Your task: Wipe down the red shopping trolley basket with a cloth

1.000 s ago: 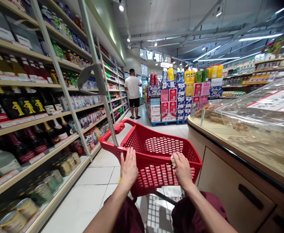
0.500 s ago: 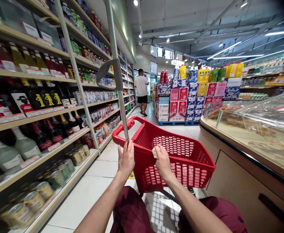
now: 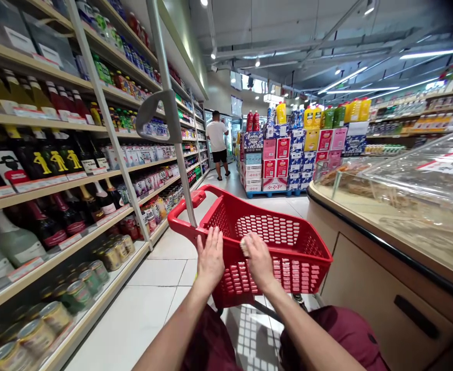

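Note:
A red plastic shopping cart (image 3: pixel 276 262) with perforated basket walls stands right in front of my knees. My left hand (image 3: pixel 211 259) lies flat against its near side, close to the rim, fingers stretched out and holding nothing. Just to the right, my right hand (image 3: pixel 258 260) presses a pale crumpled cloth (image 3: pixel 244 247) against the rim; most of the cloth is hidden under the fingers. A grey metal pole (image 3: pixel 180 159) with a grey plastic loop handle rises from the cart's left end.
Shelves of bottles and cans (image 3: pixel 67 180) line the left side. On the right stands a wooden counter (image 3: pixel 365 268) with clear covers. Stacked drink cartons (image 3: pixel 276 159) sit on a blue pallet ahead. A person in a white shirt (image 3: pixel 217 135) is farther down the aisle.
My left hand has shifted right along the cart, from the pole's base onto the side panel. My right hand stays with the cloth at the rim. The view has turned slightly right.

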Demonstrator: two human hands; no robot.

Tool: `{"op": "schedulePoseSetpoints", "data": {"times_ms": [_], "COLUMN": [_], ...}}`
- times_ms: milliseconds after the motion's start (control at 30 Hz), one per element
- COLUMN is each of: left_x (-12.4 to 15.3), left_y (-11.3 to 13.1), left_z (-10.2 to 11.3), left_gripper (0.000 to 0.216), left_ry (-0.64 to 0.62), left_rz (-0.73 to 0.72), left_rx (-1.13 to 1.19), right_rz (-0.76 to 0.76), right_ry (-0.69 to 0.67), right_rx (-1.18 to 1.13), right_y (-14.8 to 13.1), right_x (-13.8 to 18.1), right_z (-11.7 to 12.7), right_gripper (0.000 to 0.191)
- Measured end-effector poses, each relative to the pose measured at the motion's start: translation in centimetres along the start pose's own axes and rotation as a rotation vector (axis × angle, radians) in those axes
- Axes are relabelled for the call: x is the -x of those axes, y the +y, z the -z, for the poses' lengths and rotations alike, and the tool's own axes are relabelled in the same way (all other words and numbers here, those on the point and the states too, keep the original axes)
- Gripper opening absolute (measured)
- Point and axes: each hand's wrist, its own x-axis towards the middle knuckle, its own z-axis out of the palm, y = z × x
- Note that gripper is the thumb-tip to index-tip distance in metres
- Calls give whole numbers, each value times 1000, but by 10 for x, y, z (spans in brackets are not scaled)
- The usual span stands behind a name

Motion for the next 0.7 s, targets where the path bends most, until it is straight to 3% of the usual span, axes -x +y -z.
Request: {"op": "schedulePoseSetpoints", "data": {"times_ms": [100,300,500,700], "left_x": [0,-4,-7,-8], "left_y": [15,33,72,97], "left_z": [-9,-9,-13,-24], "left_gripper": [58,62,56,62], "left_ry": [-62,-121,-201,-199], "left_rz": [-30,-38,-146,-182], "left_rx": [1,19,57,55], "right_rz": [91,-94,17,-285], "right_ry": [-51,1,-75,80], "right_rx": [17,259,211,307], "right_y": [-1,75,88,138], "right_x": [-2,27,33,53], "right_z": [-1,37,44,70], "right_gripper": [41,41,46,47]}}
